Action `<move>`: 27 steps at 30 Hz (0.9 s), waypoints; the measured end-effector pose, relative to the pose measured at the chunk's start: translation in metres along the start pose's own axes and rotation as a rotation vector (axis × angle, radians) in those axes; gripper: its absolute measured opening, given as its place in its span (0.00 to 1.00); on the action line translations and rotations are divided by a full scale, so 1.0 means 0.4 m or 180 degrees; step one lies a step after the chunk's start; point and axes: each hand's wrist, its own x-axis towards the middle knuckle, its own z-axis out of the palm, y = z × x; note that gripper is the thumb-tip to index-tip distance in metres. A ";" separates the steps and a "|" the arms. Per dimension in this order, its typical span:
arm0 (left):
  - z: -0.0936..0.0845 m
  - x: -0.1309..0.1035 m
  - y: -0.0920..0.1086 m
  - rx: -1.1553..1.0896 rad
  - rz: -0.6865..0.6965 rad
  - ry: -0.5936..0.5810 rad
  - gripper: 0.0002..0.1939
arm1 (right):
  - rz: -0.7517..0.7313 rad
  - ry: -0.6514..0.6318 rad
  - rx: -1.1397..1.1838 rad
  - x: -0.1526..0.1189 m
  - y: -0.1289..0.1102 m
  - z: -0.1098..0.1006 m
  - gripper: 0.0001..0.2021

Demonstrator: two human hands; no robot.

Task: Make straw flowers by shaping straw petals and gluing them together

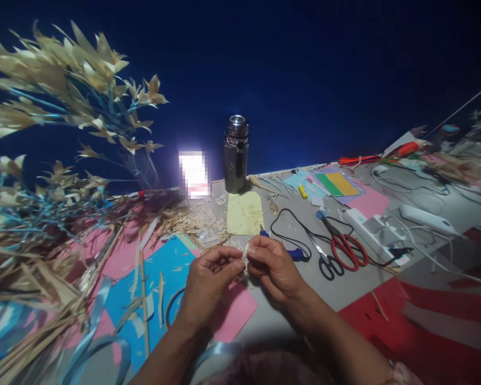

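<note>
Between the fingertips of both my hands is a small pale strip (246, 250), perhaps a piece of dried leaf; its exact kind I cannot make out. My left hand (211, 283) pinches its lower left side, fingers curled. My right hand (274, 267) pinches it from the right with thumb and forefinger. Below my hands lies a pink paper sheet (237, 313). A blue-handled tool (296, 254) sits just right of my right hand, partly hidden by it. Beyond the hands is a stained yellow paper (244, 211).
A dark thermos (235, 160) stands at the back. Black-handled scissors (331, 266), red-handled scissors (350, 251) and a white power strip (374, 232) lie right. Left are dried-leaf flowers (104, 117) on blue stems, blue paper (144, 289) and blue ribbon (98, 310). Red sheets (380, 331) cover the front right.
</note>
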 end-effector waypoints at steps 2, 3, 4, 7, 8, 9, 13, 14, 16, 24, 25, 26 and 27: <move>-0.002 0.000 -0.002 0.0107 -0.0035 0.0002 0.10 | 0.0004 0.0012 0.0024 0.001 0.002 -0.001 0.15; -0.004 0.000 -0.004 0.0151 -0.0042 -0.0013 0.09 | 0.0013 0.0016 0.0034 0.002 0.002 -0.001 0.15; -0.005 0.000 -0.006 0.0194 -0.0039 -0.0035 0.09 | 0.0020 0.0021 0.0042 0.002 0.003 -0.001 0.15; -0.010 0.000 -0.009 0.0305 0.0048 -0.0078 0.08 | 0.0036 0.0004 0.0052 0.003 0.002 -0.001 0.15; -0.011 0.001 -0.009 0.0339 0.0089 -0.0096 0.08 | 0.0036 -0.0014 0.0055 0.002 0.002 0.000 0.15; -0.012 0.000 -0.009 0.0370 0.0141 -0.0114 0.07 | 0.0036 -0.0041 0.0055 0.002 0.002 0.000 0.15; -0.014 -0.001 -0.005 0.0542 0.0431 -0.0168 0.07 | 0.0017 -0.0083 0.0033 0.002 0.006 -0.002 0.15; -0.014 -0.001 -0.005 0.0590 0.0499 -0.0185 0.07 | 0.0008 -0.0061 0.0024 0.003 0.008 -0.003 0.15; -0.016 -0.001 -0.005 0.0651 0.0578 -0.0213 0.07 | -0.0014 -0.0008 -0.0011 0.003 0.011 -0.005 0.15; -0.021 0.001 -0.013 0.0690 0.0627 -0.0278 0.09 | -0.0063 0.0006 -0.0087 0.002 0.022 -0.007 0.14; -0.022 0.002 -0.016 0.0708 0.0650 -0.0277 0.09 | -0.0064 -0.0009 -0.0093 0.002 0.023 -0.007 0.14; -0.024 0.003 -0.019 0.0729 0.0691 -0.0270 0.09 | -0.0071 -0.0029 -0.0098 0.002 0.022 -0.008 0.14; -0.026 0.004 -0.022 0.0754 0.0736 -0.0266 0.09 | -0.0081 -0.0051 -0.0101 0.002 0.021 -0.009 0.14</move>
